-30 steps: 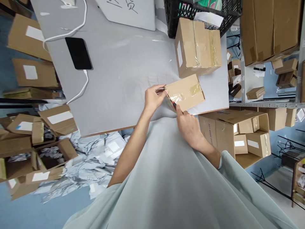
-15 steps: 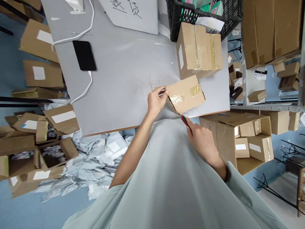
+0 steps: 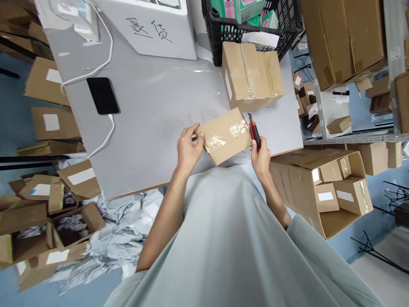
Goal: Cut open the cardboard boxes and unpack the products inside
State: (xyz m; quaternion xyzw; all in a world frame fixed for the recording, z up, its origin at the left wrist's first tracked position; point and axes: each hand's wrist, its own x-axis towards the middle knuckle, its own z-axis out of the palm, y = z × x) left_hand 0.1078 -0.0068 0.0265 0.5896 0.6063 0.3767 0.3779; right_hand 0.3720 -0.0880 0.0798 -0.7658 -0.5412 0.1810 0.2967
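Note:
A small cardboard box [image 3: 223, 132] with shiny clear tape across its top rests near the front edge of the table. My left hand [image 3: 189, 147] grips its left end, thumb on the near side and fingers at the far corner. In my right hand [image 3: 261, 158] is a red and black box cutter [image 3: 254, 133], its blade out and pointing away from me. The cutter is upright beside the box's right end; whether the blade touches the cardboard I cannot tell. Just behind stands a larger taped cardboard box [image 3: 252, 79].
A black plastic crate [image 3: 220, 34] and a white box [image 3: 159, 34] with handwriting stand at the back. A phone [image 3: 103, 96] on a white cable lies left. On the floor are an open carton [image 3: 294, 183] at right and crumpled grey packaging [image 3: 121, 238] at left.
My right hand with the box cutter has moved from the box's near left corner to its right end, blade now clear in view. The box has shifted slightly left in view with my left hand.

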